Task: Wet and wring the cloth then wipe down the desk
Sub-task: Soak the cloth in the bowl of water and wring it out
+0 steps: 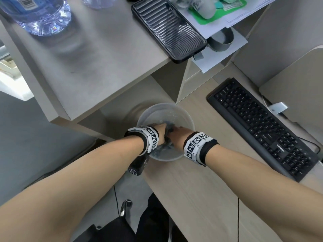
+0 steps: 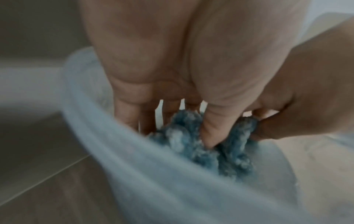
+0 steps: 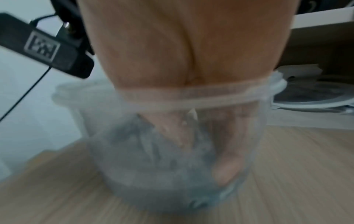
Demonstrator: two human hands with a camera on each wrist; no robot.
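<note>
Left hand (image 2: 191, 72) clenched on cloth (image 2: 201, 144)

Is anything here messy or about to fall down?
Yes. On the upper shelf, the black phone and some papers stick out past the edge, above the desk where both hands dunk the cloth.

Soft even daylight, glare on the phone (image 1: 168, 28); wide-angle edge bending; wrist views blurred
</note>
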